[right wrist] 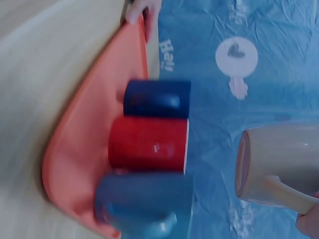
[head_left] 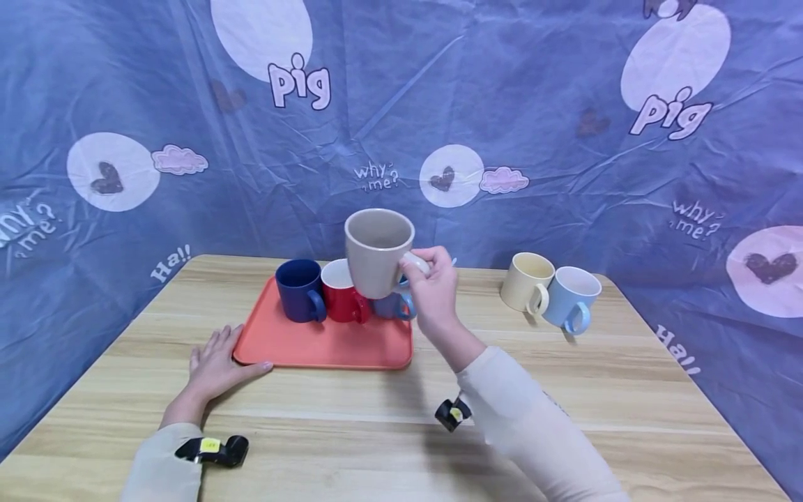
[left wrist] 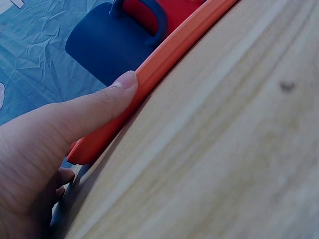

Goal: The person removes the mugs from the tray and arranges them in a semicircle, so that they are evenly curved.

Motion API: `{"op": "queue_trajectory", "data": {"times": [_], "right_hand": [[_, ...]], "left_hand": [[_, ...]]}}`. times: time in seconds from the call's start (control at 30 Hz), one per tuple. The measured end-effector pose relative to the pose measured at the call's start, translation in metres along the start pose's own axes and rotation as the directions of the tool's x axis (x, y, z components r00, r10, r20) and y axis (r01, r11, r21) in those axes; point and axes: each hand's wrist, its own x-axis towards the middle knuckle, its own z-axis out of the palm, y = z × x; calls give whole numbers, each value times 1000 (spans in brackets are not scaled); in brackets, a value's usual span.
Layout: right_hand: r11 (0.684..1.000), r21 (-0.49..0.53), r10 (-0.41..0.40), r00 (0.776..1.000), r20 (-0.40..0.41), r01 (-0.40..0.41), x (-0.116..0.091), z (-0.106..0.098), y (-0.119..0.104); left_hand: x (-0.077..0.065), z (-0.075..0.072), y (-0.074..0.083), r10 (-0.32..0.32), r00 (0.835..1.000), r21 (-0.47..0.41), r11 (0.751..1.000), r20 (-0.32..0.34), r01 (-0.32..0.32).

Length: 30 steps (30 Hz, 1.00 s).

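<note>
My right hand point(head_left: 436, 289) pinches the handle of a light grey mug point(head_left: 375, 254), holding it upright in the air above the back right of an orange tray point(head_left: 301, 352). Three mugs stand in a row on the tray: dark blue point(head_left: 296, 293), red point(head_left: 339, 300) and a blue one point(head_left: 385, 307), partly hidden by the raised mug. At the tray's front left corner lies my left hand point(head_left: 216, 366), fingers stretched along the side. Its thumb point(left wrist: 107, 102) touches the front rim in the left wrist view.
At the back right of the wooden table point(head_left: 351, 432) a cream mug point(head_left: 525, 282) and a light blue mug point(head_left: 569, 296) stand side by side, handles facing front. A blue printed cloth point(head_left: 552, 90) hangs behind the table and along its sides.
</note>
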Motion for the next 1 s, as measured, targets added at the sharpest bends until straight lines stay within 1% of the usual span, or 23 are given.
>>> {"op": "queue_trajectory", "data": {"times": [0.1, 0.2, 0.37, 0.53, 0.67, 0.8, 0.87, 1.0], "right_hand": [[1000, 11, -25, 999, -41, 26, 10, -12, -1], [999, 6, -33, 996, -84, 33, 19, -26, -1], [1000, 2, -21, 990, -140, 22, 31, -50, 5], [999, -26, 16, 982, -190, -21, 40, -72, 16], [996, -79, 21, 973, -231, -40, 43, -85, 24], [991, -123, 27, 966, -256, -60, 44, -96, 30], [989, -130, 33, 964, -265, -69, 44, -101, 33], [979, -183, 35, 957, -290, -92, 43, -110, 43]], "left_hand": [[0, 1, -1, 0, 1000, 1, 1000, -1, 0], [1, 1, -1, -1, 1000, 2, 1000, -3, 1], [1, 3, -2, 2, 1000, 6, 1000, -9, -2], [0, 3, -2, 1, 1000, 2, 1000, -10, 0], [-1, 1, 0, -4, 1000, 1, 1000, -5, 4], [-2, 0, 1, -6, 1000, 0, 1000, -7, 6], [-2, 0, 1, -5, 1000, -1, 1000, -9, 5], [-1, 3, -1, -3, 1000, -2, 1000, -9, 3]]}}
